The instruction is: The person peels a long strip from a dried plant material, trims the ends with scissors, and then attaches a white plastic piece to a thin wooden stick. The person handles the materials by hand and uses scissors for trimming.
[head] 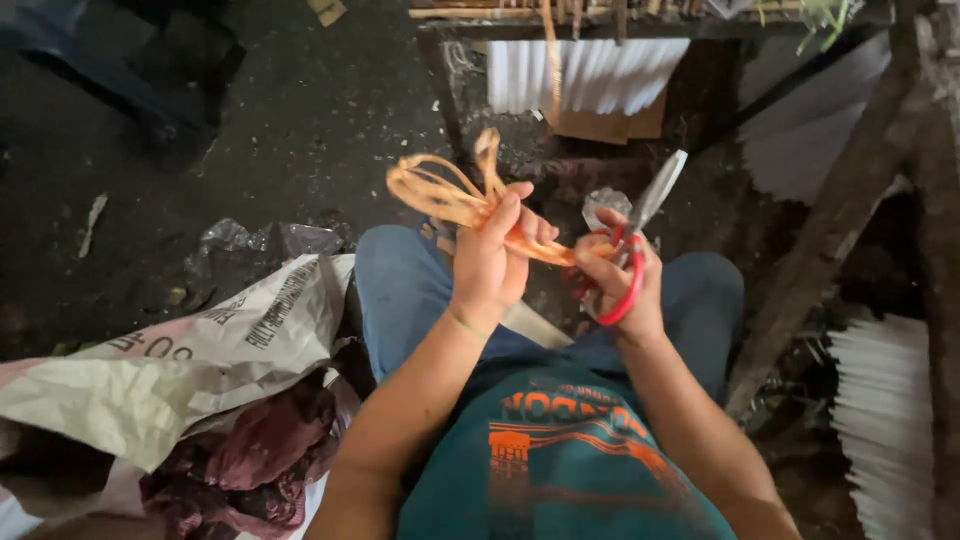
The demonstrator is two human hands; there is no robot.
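My left hand [495, 262] is closed around a bunch of orange-tan flat strips [440, 195] that loop out to the upper left of the fist. One strip runs from it across to my right hand [622, 272]. My right hand holds red-handled scissors [640, 235], with the metal blades pointing up and to the right. Both hands are raised above my knees in blue jeans [400, 285].
A crumpled white printed sack [190, 360] and dark red cloth [250, 460] lie at the left. White bristle bundles hang from a wooden frame [590, 75] ahead and stack at the right [885, 420]. A slanted wooden post [840, 215] stands on the right. The floor is dark and littered.
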